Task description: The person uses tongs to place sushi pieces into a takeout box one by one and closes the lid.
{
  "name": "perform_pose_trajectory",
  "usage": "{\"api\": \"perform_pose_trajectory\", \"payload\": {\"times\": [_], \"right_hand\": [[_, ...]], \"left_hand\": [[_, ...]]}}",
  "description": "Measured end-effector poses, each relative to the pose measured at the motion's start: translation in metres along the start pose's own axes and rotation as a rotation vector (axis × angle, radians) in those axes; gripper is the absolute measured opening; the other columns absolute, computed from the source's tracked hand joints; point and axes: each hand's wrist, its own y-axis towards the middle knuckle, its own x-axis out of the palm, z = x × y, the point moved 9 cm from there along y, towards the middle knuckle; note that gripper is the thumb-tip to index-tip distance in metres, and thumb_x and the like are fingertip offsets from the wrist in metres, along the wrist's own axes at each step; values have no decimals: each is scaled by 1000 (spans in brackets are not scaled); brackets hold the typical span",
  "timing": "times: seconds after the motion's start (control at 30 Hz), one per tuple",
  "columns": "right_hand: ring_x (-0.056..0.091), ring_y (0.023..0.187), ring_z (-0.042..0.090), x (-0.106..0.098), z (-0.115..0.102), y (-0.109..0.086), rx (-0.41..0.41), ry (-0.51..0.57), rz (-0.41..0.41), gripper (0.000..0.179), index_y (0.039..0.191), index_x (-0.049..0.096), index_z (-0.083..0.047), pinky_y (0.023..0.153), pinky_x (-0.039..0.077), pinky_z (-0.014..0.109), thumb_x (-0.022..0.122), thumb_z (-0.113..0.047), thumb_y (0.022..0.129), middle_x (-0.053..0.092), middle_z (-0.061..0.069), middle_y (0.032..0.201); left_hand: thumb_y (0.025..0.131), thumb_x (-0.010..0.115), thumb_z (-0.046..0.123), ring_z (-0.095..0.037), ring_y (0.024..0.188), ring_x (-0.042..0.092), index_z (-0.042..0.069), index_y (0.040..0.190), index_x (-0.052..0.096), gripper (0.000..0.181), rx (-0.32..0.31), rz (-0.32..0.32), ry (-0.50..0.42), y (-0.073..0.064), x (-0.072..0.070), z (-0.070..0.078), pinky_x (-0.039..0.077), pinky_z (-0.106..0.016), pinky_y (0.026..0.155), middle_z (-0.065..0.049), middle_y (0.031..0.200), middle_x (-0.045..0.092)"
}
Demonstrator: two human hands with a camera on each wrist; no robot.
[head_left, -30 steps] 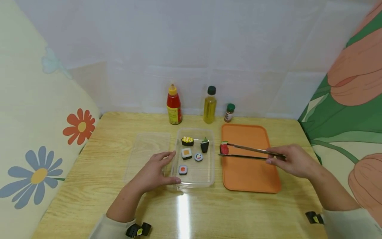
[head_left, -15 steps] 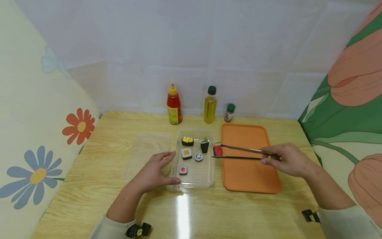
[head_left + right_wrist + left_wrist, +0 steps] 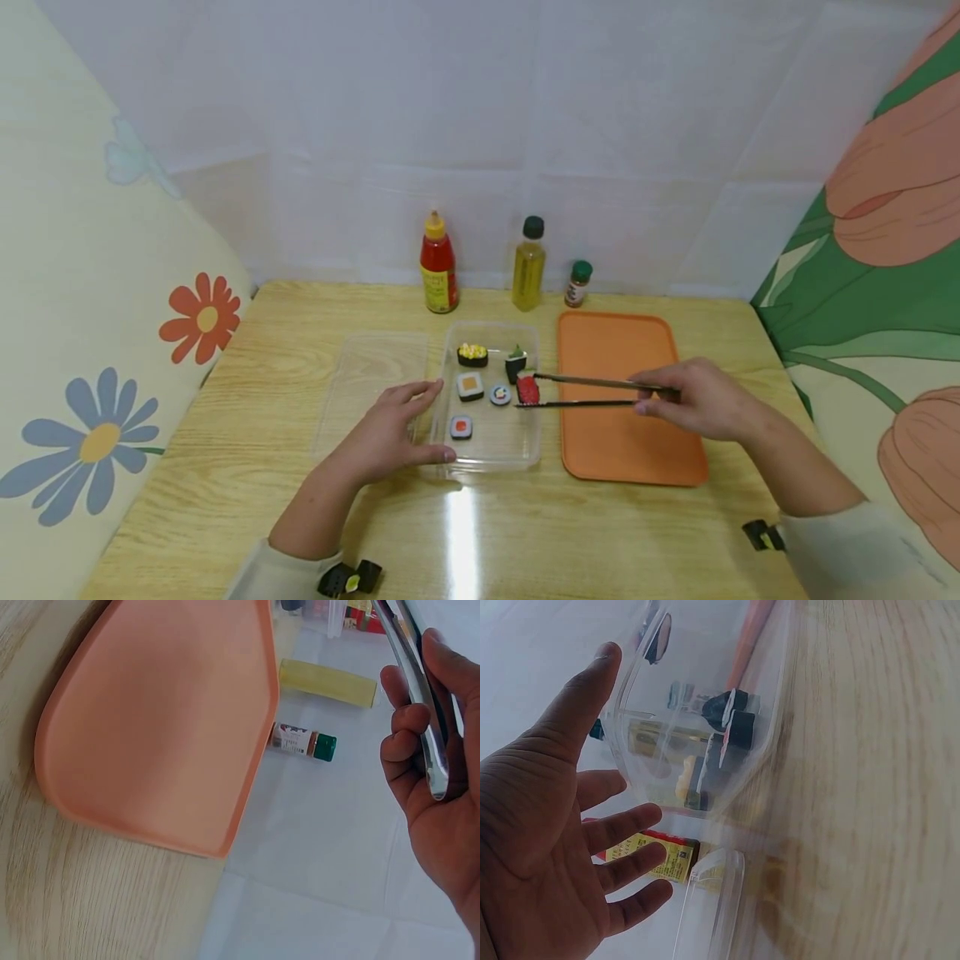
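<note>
My right hand (image 3: 697, 400) grips metal tongs (image 3: 592, 382) near their back end. Between the tong tips is a red-topped sushi piece (image 3: 528, 389), over the right side of a clear plastic container (image 3: 487, 462). Inside the container are several other sushi pieces, among them a yellow-topped one (image 3: 472, 357), a dark cone-shaped hand roll (image 3: 515, 367) and a roll with an orange-red centre (image 3: 461, 427). At the container's left side is my left hand (image 3: 382, 433), thumb and fingers spread and holding nothing. The right wrist view shows my fingers curled around the tongs (image 3: 409, 664); their tips are outside that view.
An orange tray (image 3: 630, 442) lies right of the container. A clear lid (image 3: 367, 358) lies flat to the left, partly behind my left hand. Along the back stand a red sauce bottle (image 3: 438, 271), an oil bottle (image 3: 528, 271) and a green-capped spice jar (image 3: 577, 285).
My right hand has moved left, carrying the red-topped sushi piece in the tongs from above the tray's left edge to over the container. The left hand has stayed in place.
</note>
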Motion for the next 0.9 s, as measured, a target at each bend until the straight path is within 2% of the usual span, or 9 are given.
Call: {"api": "perform_pose_trajectory", "payload": {"times": [0.17, 0.27, 0.37, 0.67, 0.9], "right_hand": [[40, 53, -6, 6, -5, 7, -36, -2, -21, 29, 120, 76, -2, 48, 42, 21, 79, -15, 94, 71, -12, 83], [41, 53, -6, 10, -6, 11, -29, 0, -54, 30, 122, 76, -3, 50, 42, 22, 77, -17, 96, 70, -12, 83], [43, 54, -5, 14, -6, 16, -23, 12, -88, 30, 124, 75, -5, 51, 44, 23, 74, -20, 98, 71, -12, 85], [46, 56, -5, 23, -12, 29, -87, 19, -138, 32, 125, 74, -4, 52, 45, 22, 73, -23, 99, 74, -12, 93], [42, 54, -3, 28, -12, 39, -58, -3, -191, 33, 127, 74, -5, 52, 41, 23, 72, -25, 100, 74, -11, 94]], "left_hand": [[75, 82, 68, -43, 149, 30, 15, 162, 37, 112, -2, 0, 2, 0, 0, 0, 33, -66, 114, -14, 163, 37], [75, 82, 70, -43, 149, 30, 16, 162, 37, 112, 3, 3, 5, 0, 0, 0, 34, -65, 114, -13, 163, 38], [75, 82, 70, -43, 149, 31, 16, 162, 37, 112, 10, 8, 12, 0, 0, 0, 34, -64, 114, -12, 162, 39], [75, 84, 67, -43, 148, 32, 16, 162, 38, 111, 2, 5, 7, 0, -1, 1, 34, -64, 114, -12, 161, 40], [75, 84, 66, -43, 148, 31, 16, 162, 37, 110, -8, -3, 5, 0, 1, -1, 34, -65, 114, -12, 162, 38]]}}
